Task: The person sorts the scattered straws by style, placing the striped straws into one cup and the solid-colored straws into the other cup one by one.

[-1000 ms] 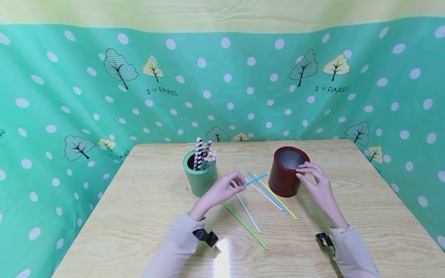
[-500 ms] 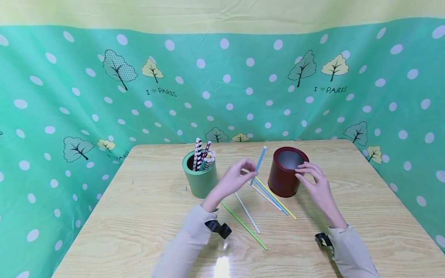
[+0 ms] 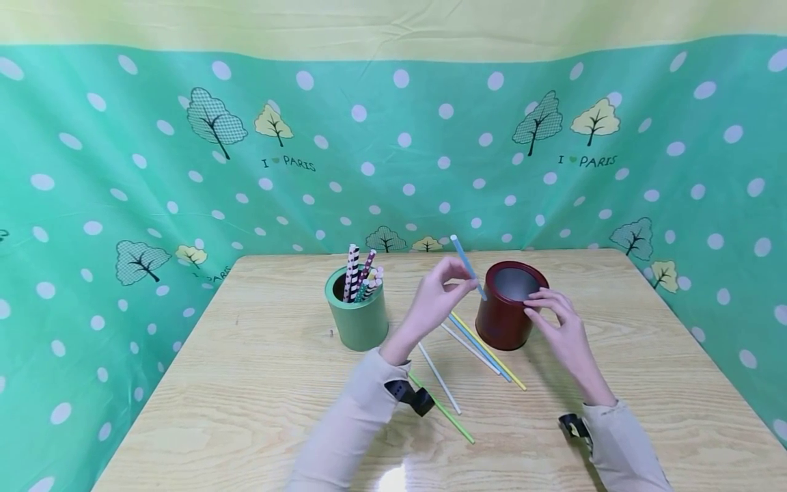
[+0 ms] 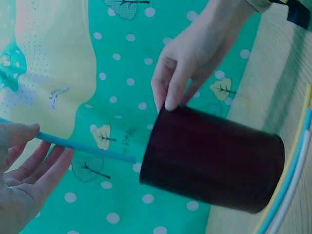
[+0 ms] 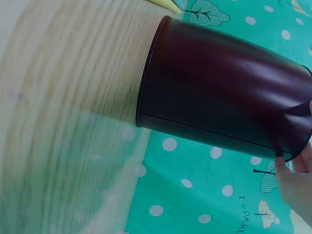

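Observation:
My left hand (image 3: 438,295) pinches a blue straw (image 3: 465,257) between thumb and fingers, off the table. The straw slants, its lower end just left of the dark red can's rim (image 3: 501,320). In the left wrist view that blue straw (image 4: 97,152) points toward the mouth of the can (image 4: 214,158). My right hand (image 3: 561,326) grips the can's rim at its right side, with the thumb on the outer wall. The can stands upright, and its grey inside shows no straws in the head view.
A green can (image 3: 360,329) with several patterned straws (image 3: 352,273) stands left. Between the cans lie a yellow straw (image 3: 515,378), a blue straw (image 3: 486,352) and a white straw (image 3: 473,349). Nearer are another white straw (image 3: 441,380) and a green straw (image 3: 458,425). A polka-dot cloth (image 3: 393,171) hangs behind.
My left hand has moved right and up toward the red can. The blue straw has swung from lying nearly flat to a steep slant. My right hand stays on the rim.

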`<action>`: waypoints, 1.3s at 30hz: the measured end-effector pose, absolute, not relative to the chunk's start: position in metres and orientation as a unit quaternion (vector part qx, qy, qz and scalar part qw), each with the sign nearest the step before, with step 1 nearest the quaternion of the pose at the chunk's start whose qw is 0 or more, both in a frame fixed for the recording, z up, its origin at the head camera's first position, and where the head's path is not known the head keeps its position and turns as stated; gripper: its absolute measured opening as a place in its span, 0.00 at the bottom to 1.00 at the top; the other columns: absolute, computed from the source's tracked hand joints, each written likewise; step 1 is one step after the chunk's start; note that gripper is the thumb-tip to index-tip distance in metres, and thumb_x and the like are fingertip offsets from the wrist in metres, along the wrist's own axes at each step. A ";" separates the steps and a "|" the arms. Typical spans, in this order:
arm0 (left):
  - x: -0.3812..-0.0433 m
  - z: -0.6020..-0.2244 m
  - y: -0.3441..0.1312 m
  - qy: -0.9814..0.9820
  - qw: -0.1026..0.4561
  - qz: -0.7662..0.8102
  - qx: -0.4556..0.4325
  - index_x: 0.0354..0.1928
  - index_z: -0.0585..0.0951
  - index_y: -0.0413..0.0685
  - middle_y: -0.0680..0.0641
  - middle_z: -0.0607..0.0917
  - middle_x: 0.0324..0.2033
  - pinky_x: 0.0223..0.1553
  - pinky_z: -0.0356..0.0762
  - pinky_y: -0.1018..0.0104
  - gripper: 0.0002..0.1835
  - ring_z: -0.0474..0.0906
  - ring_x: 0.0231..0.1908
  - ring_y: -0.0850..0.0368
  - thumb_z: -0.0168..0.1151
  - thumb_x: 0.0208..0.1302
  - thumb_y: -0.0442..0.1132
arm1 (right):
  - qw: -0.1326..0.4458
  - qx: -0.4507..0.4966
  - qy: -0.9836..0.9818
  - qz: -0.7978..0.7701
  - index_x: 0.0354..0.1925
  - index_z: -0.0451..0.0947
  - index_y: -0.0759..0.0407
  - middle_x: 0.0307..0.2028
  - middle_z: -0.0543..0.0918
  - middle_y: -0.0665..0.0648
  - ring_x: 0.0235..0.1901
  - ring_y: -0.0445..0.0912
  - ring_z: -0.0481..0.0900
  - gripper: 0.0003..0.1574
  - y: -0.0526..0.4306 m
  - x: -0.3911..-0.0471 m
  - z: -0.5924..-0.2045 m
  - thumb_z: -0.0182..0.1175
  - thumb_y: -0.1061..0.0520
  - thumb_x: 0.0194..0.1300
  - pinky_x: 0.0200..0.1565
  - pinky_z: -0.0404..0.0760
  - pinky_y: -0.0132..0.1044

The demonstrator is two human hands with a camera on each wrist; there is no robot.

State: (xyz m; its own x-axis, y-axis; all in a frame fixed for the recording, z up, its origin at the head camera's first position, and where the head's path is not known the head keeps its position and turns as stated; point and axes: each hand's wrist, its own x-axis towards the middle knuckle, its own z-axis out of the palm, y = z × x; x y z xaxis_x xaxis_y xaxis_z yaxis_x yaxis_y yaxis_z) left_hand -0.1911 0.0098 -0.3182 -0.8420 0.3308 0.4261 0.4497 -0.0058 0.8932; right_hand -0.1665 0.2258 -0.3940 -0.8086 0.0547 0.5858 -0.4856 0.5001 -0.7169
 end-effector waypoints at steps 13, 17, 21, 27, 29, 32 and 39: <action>-0.197 -0.315 0.037 -0.661 0.052 -0.700 -0.264 0.37 0.70 0.27 0.30 0.77 0.35 0.37 0.77 0.69 0.08 0.76 0.38 0.43 0.56 0.55 0.24 | 0.280 0.135 -0.819 0.483 0.36 0.76 0.72 0.42 0.75 0.66 0.54 0.51 0.62 0.09 0.226 -0.167 -0.393 0.58 0.72 0.52 0.53 0.58 0.18; -0.199 -0.319 0.042 -0.665 0.050 -0.700 -0.256 0.37 0.71 0.28 0.32 0.77 0.35 0.37 0.77 0.71 0.08 0.76 0.38 0.46 0.56 0.56 0.25 | 0.281 0.136 -0.818 0.484 0.35 0.77 0.72 0.41 0.75 0.67 0.54 0.49 0.63 0.09 0.226 -0.166 -0.393 0.58 0.72 0.52 0.53 0.58 0.18; -0.203 -0.324 0.046 -0.660 0.052 -0.707 -0.248 0.36 0.71 0.28 0.32 0.77 0.34 0.36 0.77 0.69 0.08 0.77 0.36 0.48 0.57 0.55 0.25 | 0.280 0.137 -0.818 0.484 0.35 0.76 0.72 0.41 0.75 0.67 0.54 0.50 0.63 0.08 0.226 -0.166 -0.393 0.58 0.72 0.52 0.54 0.57 0.18; -0.207 -0.330 0.051 -0.666 0.060 -0.708 -0.226 0.36 0.73 0.28 0.34 0.78 0.33 0.36 0.77 0.72 0.08 0.78 0.34 0.52 0.58 0.53 0.24 | 0.279 0.133 -0.820 0.481 0.36 0.76 0.71 0.41 0.75 0.67 0.54 0.49 0.62 0.09 0.227 -0.166 -0.393 0.58 0.72 0.53 0.53 0.57 0.18; -0.208 -0.332 0.052 -0.672 0.066 -0.703 -0.223 0.36 0.73 0.29 0.34 0.78 0.33 0.36 0.76 0.73 0.08 0.78 0.34 0.53 0.59 0.53 0.25 | 0.279 0.133 -0.820 0.481 0.36 0.76 0.72 0.41 0.75 0.67 0.54 0.50 0.62 0.09 0.226 -0.166 -0.393 0.58 0.71 0.53 0.53 0.57 0.18; -0.211 -0.335 0.054 -0.680 0.074 -0.693 -0.228 0.35 0.74 0.29 0.34 0.78 0.33 0.36 0.75 0.75 0.08 0.78 0.35 0.50 0.59 0.53 0.25 | 0.279 0.134 -0.819 0.483 0.36 0.76 0.72 0.41 0.75 0.67 0.54 0.53 0.62 0.09 0.226 -0.166 -0.394 0.58 0.72 0.52 0.53 0.57 0.18; -0.228 -0.357 0.062 -0.698 0.076 -0.676 -0.223 0.36 0.76 0.33 0.38 0.80 0.33 0.36 0.75 0.75 0.08 0.79 0.35 0.52 0.61 0.53 0.29 | 0.277 0.130 -0.821 0.482 0.37 0.76 0.72 0.42 0.75 0.67 0.54 0.52 0.62 0.10 0.226 -0.167 -0.394 0.58 0.71 0.53 0.53 0.57 0.18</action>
State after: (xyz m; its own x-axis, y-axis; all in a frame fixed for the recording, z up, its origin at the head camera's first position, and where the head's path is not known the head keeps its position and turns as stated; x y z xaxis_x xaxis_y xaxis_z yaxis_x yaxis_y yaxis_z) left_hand -0.2282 0.0616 -0.3574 -0.8891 0.2085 0.4074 0.4138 -0.0140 0.9103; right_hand -0.1665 0.2262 -0.3941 -0.8120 0.0534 0.5813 -0.4816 0.5013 -0.7188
